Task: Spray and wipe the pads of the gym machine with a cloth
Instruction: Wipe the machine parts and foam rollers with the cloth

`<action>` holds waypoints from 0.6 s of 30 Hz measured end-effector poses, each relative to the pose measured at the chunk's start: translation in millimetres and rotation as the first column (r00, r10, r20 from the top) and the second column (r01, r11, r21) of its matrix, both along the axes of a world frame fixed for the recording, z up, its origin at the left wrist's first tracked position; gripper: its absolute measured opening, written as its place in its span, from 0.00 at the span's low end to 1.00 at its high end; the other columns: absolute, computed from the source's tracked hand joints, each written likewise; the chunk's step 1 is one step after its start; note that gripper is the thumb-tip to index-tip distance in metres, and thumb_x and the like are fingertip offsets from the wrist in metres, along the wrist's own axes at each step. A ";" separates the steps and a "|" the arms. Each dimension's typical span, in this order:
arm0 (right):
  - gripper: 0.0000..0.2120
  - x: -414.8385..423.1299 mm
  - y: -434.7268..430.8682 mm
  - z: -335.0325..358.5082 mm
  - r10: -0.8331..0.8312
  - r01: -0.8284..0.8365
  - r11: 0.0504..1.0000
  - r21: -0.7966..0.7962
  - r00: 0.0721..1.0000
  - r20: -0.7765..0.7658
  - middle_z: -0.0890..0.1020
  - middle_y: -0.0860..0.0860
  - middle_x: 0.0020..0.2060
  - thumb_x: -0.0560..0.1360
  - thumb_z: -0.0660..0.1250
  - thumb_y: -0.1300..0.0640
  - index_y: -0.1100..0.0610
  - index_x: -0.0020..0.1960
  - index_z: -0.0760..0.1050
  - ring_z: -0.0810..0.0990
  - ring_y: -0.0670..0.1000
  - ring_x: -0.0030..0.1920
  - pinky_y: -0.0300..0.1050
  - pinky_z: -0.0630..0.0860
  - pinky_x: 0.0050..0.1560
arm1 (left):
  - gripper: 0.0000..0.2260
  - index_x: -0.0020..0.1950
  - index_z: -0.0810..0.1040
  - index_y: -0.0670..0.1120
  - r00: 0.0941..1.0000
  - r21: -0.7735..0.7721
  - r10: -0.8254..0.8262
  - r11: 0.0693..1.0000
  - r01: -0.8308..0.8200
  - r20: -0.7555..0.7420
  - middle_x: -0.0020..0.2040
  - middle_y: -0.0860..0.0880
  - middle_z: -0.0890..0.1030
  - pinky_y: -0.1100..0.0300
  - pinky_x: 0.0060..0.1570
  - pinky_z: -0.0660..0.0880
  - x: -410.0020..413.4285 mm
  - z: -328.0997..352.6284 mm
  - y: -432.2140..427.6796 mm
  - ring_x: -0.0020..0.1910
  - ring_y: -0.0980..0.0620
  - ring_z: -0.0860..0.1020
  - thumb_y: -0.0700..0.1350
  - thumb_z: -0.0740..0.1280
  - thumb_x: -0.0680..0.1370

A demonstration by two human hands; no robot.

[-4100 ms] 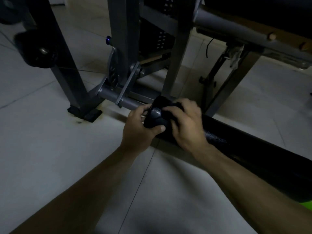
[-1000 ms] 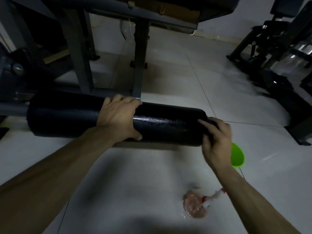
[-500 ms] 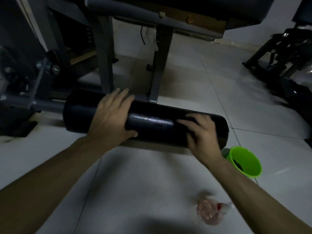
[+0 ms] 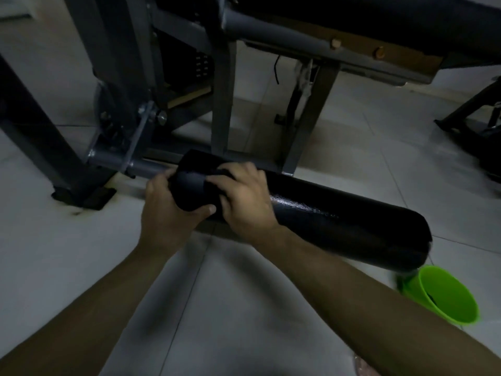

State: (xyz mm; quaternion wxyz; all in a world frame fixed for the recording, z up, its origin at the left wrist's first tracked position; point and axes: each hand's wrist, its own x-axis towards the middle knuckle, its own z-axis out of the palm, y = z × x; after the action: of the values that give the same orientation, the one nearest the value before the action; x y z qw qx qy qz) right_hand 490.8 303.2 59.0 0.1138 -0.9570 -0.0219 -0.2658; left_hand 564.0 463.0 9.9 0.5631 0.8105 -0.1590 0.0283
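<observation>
A long black roller pad (image 4: 339, 223) lies low over the tiled floor, fixed to a grey metal axle (image 4: 146, 166) of the gym machine. Both hands are at its left end. My left hand (image 4: 165, 210) wraps the end from below, thumb on the near side. My right hand (image 4: 244, 199) presses a dark cloth (image 4: 189, 183) onto the top of the pad, right beside the left hand. The pad's surface to the right of my hands shines wet. The pinkish spray bottle (image 4: 362, 369) lies on the floor at the bottom edge, mostly hidden by my right forearm.
A bright green plastic cup (image 4: 444, 297) lies tipped on the floor under the pad's right end. The machine's grey frame posts (image 4: 222, 104) stand just behind the pad, under a padded bench (image 4: 379, 17). Another dark machine (image 4: 474, 123) stands at the right.
Both hands have slid left along the roller, from its middle and right end to its left end. The view has swung left with them.
</observation>
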 end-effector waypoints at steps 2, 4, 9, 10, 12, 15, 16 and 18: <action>0.22 8.4 4.6 5.5 0.061 -0.063 0.998 -0.031 0.997 -0.042 0.82 0.54 0.58 0.70 0.60 0.55 0.53 0.58 0.85 0.77 0.62 0.55 0.54 0.70 0.50 | 0.46 0.68 0.71 0.50 0.999 -0.034 0.005 0.999 -0.007 -0.033 0.64 0.49 0.78 0.45 0.54 0.82 3.2 -1.9 4.3 0.59 0.52 0.80 0.60 0.84 0.55; 0.21 -10.2 -20.9 7.8 0.083 -0.088 0.993 -0.080 0.995 -0.062 0.81 0.55 0.60 0.70 0.64 0.61 0.53 0.60 0.84 0.77 0.62 0.57 0.54 0.70 0.51 | 0.44 0.69 0.70 0.51 0.998 -0.037 -0.003 0.999 0.000 -0.067 0.64 0.51 0.77 0.47 0.56 0.81 2.0 -3.5 3.6 0.58 0.54 0.79 0.58 0.84 0.57; 0.21 -78.0 -93.9 7.1 -0.084 0.084 0.996 -0.025 0.996 0.005 0.81 0.54 0.60 0.69 0.68 0.65 0.54 0.61 0.84 0.77 0.62 0.58 0.56 0.71 0.59 | 0.41 0.67 0.71 0.57 0.998 0.005 -0.010 1.000 0.011 -0.056 0.63 0.54 0.76 0.46 0.59 0.79 7.1 -4.6 9.2 0.60 0.54 0.77 0.64 0.79 0.57; 0.21 -82.9 -97.6 5.9 -0.121 0.121 0.993 0.002 0.992 0.026 0.81 0.54 0.59 0.70 0.67 0.64 0.55 0.61 0.84 0.77 0.61 0.58 0.55 0.71 0.60 | 0.41 0.67 0.71 0.57 0.999 0.007 -0.011 1.000 0.011 -0.051 0.63 0.54 0.76 0.46 0.59 0.79 8.2 -4.3 9.3 0.60 0.54 0.77 0.64 0.78 0.57; 0.20 -75.9 -91.6 2.9 -0.153 0.151 0.988 0.040 0.987 0.051 0.81 0.54 0.59 0.70 0.66 0.63 0.56 0.60 0.84 0.77 0.61 0.58 0.52 0.70 0.61 | 0.40 0.67 0.71 0.56 0.999 0.011 -0.022 1.000 0.022 -0.036 0.63 0.54 0.76 0.47 0.58 0.79 10.3 -3.2 8.7 0.60 0.54 0.76 0.63 0.79 0.58; 0.20 -30.2 -49.3 2.5 -0.113 0.112 0.993 0.046 0.993 0.028 0.81 0.54 0.59 0.71 0.64 0.60 0.54 0.60 0.84 0.77 0.60 0.59 0.55 0.71 0.60 | 0.38 0.65 0.72 0.55 0.999 0.020 -0.016 1.000 0.017 -0.035 0.62 0.52 0.76 0.51 0.55 0.80 13.5 1.1 6.4 0.58 0.53 0.77 0.62 0.80 0.59; 0.20 -9.5 -30.1 3.8 -0.083 0.082 0.995 0.050 0.997 0.011 0.81 0.54 0.59 0.70 0.64 0.59 0.53 0.60 0.83 0.77 0.60 0.59 0.57 0.72 0.59 | 0.38 0.64 0.72 0.55 0.999 0.018 -0.009 1.000 0.010 -0.038 0.62 0.52 0.77 0.52 0.54 0.80 15.3 2.2 5.7 0.57 0.53 0.78 0.64 0.79 0.58; 0.20 33.1 8.7 8.4 -0.009 0.010 0.998 0.058 1.000 -0.021 0.81 0.54 0.59 0.70 0.65 0.59 0.53 0.60 0.84 0.76 0.61 0.59 0.57 0.71 0.57 | 0.35 0.62 0.73 0.55 0.999 0.003 -0.014 1.000 0.015 -0.047 0.59 0.50 0.78 0.52 0.50 0.80 18.9 5.0 4.5 0.55 0.52 0.80 0.65 0.78 0.59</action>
State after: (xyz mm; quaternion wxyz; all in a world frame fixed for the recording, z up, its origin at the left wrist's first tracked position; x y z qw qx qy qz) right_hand 523.9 311.8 67.3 0.1404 -0.9562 -0.0086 -0.2568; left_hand 582.8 467.5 14.9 0.5654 0.8107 -0.1518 0.0051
